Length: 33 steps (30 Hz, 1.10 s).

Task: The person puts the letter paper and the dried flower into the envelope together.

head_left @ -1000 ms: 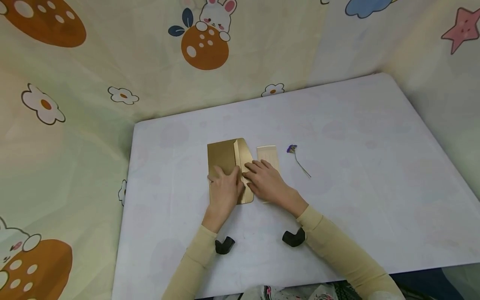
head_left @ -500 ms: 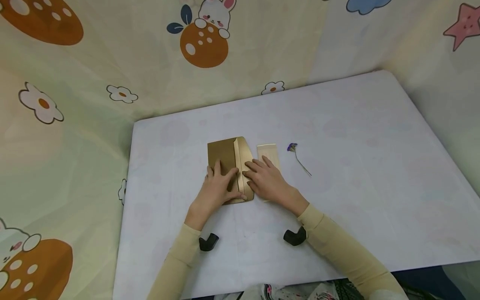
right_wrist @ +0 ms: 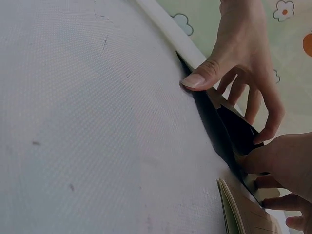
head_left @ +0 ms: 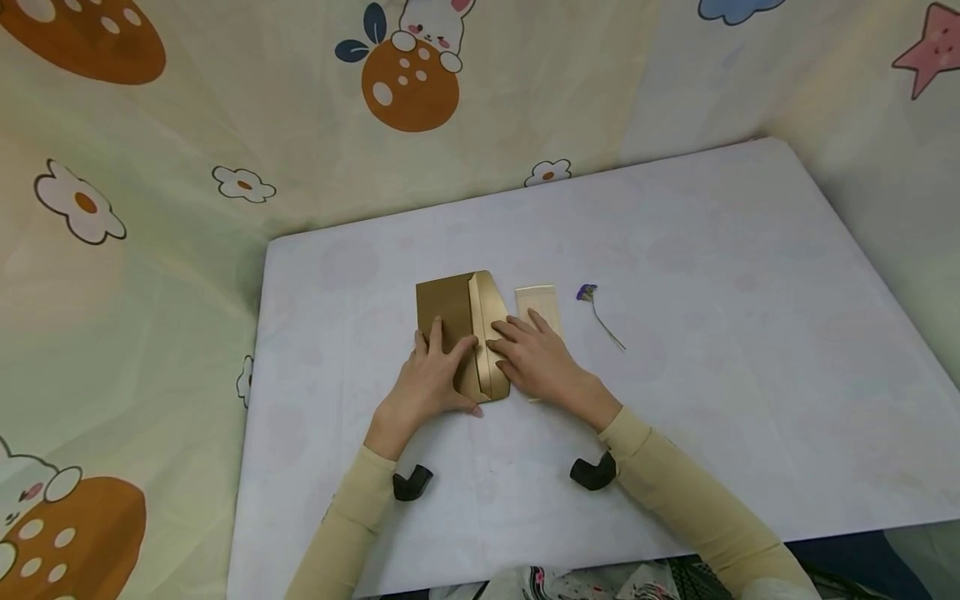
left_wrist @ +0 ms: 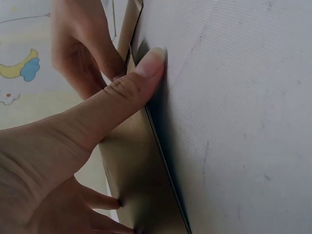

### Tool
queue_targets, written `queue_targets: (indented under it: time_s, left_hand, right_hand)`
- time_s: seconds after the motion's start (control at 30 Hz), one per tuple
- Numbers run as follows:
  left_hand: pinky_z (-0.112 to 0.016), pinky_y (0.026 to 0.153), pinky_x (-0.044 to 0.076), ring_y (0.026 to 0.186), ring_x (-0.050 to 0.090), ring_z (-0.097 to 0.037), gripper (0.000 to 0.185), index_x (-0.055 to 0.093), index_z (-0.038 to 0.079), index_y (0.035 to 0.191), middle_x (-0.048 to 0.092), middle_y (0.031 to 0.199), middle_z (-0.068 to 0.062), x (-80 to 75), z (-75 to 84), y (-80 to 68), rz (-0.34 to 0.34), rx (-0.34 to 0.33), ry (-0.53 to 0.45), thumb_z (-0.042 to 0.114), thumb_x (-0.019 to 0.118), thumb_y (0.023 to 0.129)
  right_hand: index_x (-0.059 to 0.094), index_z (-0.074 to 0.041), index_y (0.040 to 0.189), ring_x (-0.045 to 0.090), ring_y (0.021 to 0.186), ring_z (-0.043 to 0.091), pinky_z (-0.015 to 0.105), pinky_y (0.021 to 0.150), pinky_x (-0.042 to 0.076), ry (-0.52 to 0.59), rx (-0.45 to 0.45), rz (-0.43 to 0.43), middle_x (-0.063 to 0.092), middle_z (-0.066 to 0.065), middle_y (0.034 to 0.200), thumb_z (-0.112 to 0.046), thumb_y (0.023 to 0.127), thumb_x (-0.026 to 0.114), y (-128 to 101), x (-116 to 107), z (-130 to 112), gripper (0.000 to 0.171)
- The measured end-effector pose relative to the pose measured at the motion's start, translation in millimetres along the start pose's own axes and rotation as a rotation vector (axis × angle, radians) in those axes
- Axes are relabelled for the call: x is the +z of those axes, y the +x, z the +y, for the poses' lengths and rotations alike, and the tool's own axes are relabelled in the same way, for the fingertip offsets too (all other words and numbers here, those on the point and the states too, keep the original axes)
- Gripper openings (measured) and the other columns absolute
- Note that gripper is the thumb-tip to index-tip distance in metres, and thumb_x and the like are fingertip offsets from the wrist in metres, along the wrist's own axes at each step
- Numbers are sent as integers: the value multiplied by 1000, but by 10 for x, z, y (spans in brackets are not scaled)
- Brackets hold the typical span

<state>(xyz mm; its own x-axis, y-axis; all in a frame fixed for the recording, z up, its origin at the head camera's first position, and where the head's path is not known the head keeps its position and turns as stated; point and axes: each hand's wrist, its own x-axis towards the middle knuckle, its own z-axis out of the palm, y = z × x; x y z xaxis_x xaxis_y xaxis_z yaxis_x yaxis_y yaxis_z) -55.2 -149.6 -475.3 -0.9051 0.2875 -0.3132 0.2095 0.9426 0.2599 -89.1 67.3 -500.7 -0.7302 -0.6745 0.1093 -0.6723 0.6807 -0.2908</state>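
Note:
A gold envelope (head_left: 442,298) lies on the white table, its flap spread toward the right. My left hand (head_left: 420,383) rests on the envelope's body with fingers extended. Its thumb (left_wrist: 148,66) reaches to the near edge. Fingers of my right hand (head_left: 543,360) press on the flap (head_left: 491,296). Between the two hands the envelope's mouth gapes, showing a dark inside (right_wrist: 236,129) in the right wrist view. Partly beneath my right hand is a small notepad (head_left: 537,297) with cream pages. To its right lies a dried flower (head_left: 587,292) with a purple head and thin stem.
The white table (head_left: 720,333) is bounded at the back and sides by a cartoon-printed curtain (head_left: 187,100). A black piece (head_left: 412,482) sits by my left wrist and another (head_left: 593,472) by my right.
My left hand has shifted left and spread out over the envelope; its thumb has come down to the near edge. The right hand stays on the flap. Notepad and flower keep their places.

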Motion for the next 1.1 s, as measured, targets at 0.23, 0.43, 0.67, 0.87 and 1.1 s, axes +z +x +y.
queue_targets:
  time_s: [0.23,0.43,0.67,0.87,1.1]
  left_hand:
    - [-67,89,54,140,28,-70,109,39,26,153,14,165,-35,8,-6,2,20,25,13,63,91,65]
    - [-67,89,54,139,29,-70,106,39,26,152,17,164,-35,17,-23,-7,45,43,-7,63,91,66]
    - [-67,86,55,139,29,-70,105,41,26,151,16,165,-35,49,-53,-22,90,54,-28,62,91,66]
    - [-67,84,56,138,31,-70,104,41,27,149,18,164,-35,49,-60,-29,106,52,-36,63,91,64]
    - [-67,85,56,139,30,-69,104,41,27,148,19,164,-34,49,-66,-30,98,40,-31,63,91,64]
  right_hand:
    - [72,-10,126,54,137,38,62,119,31,-14,-13,25,61,15,145,-21,97,72,-10,36,17,31]
    - [72,-9,126,55,136,40,62,119,32,-23,-27,42,62,16,143,-21,97,72,-16,38,23,32]
    - [72,-8,125,55,135,40,62,117,34,-19,-34,62,63,16,142,-21,96,73,-12,42,23,32]
    - [75,-7,118,57,132,40,60,115,37,-8,-63,125,66,16,136,-16,93,75,-20,58,28,26]
    - [77,-7,113,59,130,38,57,114,40,9,-87,210,69,14,132,-13,90,78,-26,88,32,24]
